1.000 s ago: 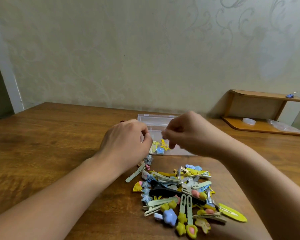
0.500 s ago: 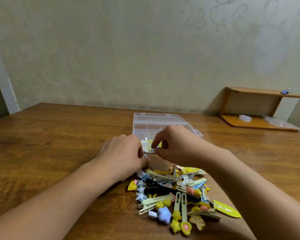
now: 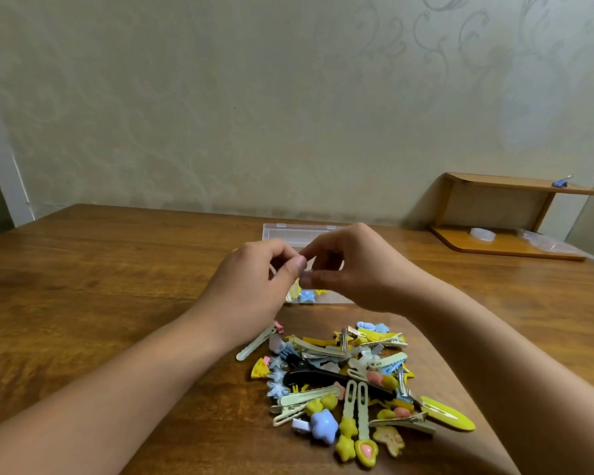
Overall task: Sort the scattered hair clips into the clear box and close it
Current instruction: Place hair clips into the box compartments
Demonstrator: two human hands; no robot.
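Both hands, left and right, pinch one tiny clip over box, pile at 6 o'clock; light, stiff, slippery: grip flat ends.

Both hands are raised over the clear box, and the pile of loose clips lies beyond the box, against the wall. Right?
Not quite. The head view shows the pile of clips nearer than the clear box, toward the person. Both hands, left and right, are raised over the box.
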